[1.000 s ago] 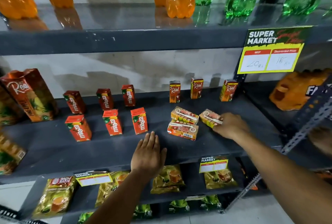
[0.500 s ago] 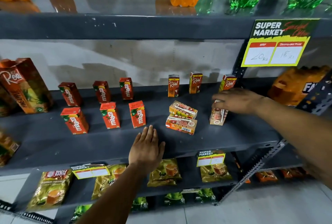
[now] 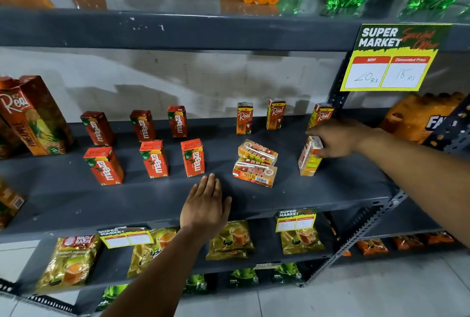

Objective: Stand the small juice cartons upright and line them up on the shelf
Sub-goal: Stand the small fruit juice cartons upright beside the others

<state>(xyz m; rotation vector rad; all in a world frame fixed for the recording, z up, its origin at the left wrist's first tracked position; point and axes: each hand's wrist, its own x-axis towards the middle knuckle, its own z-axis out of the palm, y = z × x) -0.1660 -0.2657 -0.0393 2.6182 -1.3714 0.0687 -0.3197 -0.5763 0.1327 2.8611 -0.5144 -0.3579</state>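
Observation:
My right hand [image 3: 338, 138] grips the top of a small Real juice carton [image 3: 308, 161] that stands upright on the grey shelf [image 3: 330, 189], in front of the right-hand carton of the back row. Three small Real cartons [image 3: 244, 118] stand along the back. Two more Real cartons [image 3: 255, 164] lie flat on their sides in the middle, one behind the other. My left hand [image 3: 206, 204] rests flat on the shelf's front part, fingers straight, holding nothing. To the left, several red Maaza cartons [image 3: 153, 159] stand in two rows.
A tall Real pineapple carton [image 3: 33, 115] stands at the far left. A yellow price sign [image 3: 389, 59] hangs from the upper shelf, which carries orange and green bottles. Tea packets [image 3: 68, 260] fill the shelf below. A slotted upright [image 3: 356, 237] bounds the right end.
My right hand lifted the rightmost lying carton, carried it right and back, and stood it upright. My left hand stayed flat on the shelf. The camera moved closer.

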